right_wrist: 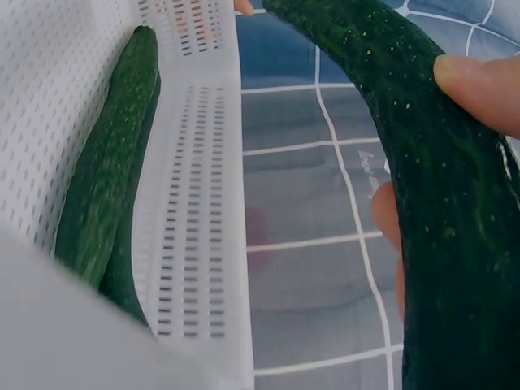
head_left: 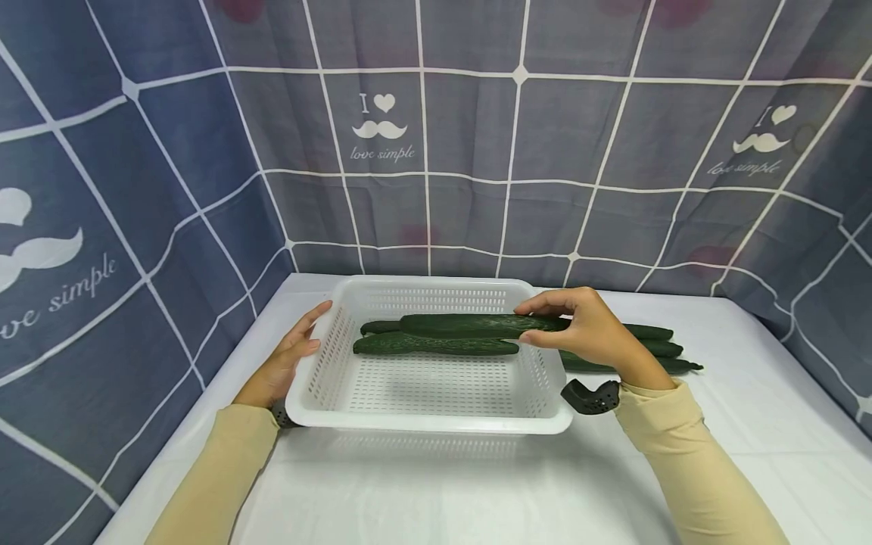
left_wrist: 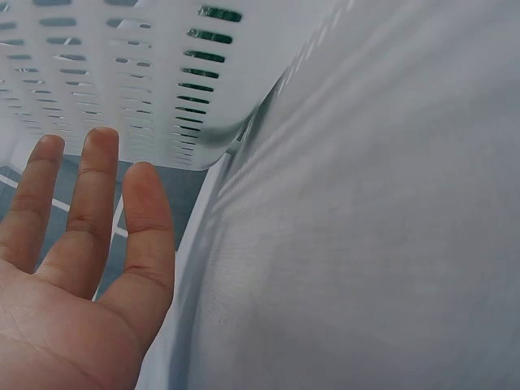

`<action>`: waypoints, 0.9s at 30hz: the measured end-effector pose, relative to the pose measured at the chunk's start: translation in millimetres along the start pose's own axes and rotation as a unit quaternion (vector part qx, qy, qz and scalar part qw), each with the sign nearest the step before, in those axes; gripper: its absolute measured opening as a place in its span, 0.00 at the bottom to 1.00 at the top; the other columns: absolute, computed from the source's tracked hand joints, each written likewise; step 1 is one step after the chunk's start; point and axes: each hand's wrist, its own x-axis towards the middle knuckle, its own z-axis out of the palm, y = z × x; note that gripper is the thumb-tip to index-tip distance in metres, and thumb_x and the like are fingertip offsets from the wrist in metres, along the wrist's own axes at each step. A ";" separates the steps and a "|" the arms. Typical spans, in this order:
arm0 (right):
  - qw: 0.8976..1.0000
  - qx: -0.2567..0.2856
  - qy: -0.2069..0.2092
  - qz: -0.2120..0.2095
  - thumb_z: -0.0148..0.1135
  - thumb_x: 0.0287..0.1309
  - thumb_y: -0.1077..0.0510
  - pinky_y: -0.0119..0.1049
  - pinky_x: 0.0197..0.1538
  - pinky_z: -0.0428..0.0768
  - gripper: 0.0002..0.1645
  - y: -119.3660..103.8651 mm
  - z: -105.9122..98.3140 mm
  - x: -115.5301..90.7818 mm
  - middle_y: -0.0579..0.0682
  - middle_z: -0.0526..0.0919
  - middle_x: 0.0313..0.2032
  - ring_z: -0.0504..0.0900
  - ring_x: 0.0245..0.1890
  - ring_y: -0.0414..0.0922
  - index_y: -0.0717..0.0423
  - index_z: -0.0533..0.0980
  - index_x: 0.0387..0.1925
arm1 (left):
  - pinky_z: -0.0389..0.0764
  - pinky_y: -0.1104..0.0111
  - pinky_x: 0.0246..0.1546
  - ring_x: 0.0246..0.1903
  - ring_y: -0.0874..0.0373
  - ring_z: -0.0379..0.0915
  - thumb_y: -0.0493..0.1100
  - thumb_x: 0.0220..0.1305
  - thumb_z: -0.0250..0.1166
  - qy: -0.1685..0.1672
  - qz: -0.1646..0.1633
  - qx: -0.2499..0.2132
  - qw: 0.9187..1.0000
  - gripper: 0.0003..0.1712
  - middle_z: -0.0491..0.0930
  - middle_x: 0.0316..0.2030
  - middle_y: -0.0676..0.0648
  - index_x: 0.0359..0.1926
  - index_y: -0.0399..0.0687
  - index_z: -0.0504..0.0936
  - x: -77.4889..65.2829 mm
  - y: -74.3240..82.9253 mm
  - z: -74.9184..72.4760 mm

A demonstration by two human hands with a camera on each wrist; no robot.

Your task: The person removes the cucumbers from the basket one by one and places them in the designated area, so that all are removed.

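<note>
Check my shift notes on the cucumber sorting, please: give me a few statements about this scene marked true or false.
1. The right hand holds a cucumber over the white basket. True.
2. The basket holds no cucumbers yet. False: at least one cucumber in the basket already lies inside.
3. The left hand grips a cucumber. False: it rests open against the basket's left side, fingers straight.
4. More cucumbers lie on the white cloth to the right of the basket. True.
5. The basket has solid walls. False: its walls and floor are slotted.
</note>
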 end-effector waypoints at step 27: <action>0.997 0.051 -0.001 0.050 0.79 0.55 0.72 0.26 0.46 0.82 0.18 33.6 -26.0 -54.6 0.38 0.91 0.43 0.87 0.41 0.35 0.64 0.87 0.49 | 0.84 0.65 0.53 0.59 0.61 0.75 0.41 0.78 0.57 -0.010 0.007 -0.009 1.000 0.34 0.71 0.68 0.55 0.78 0.76 0.68 -1.0 -1.2 -1.9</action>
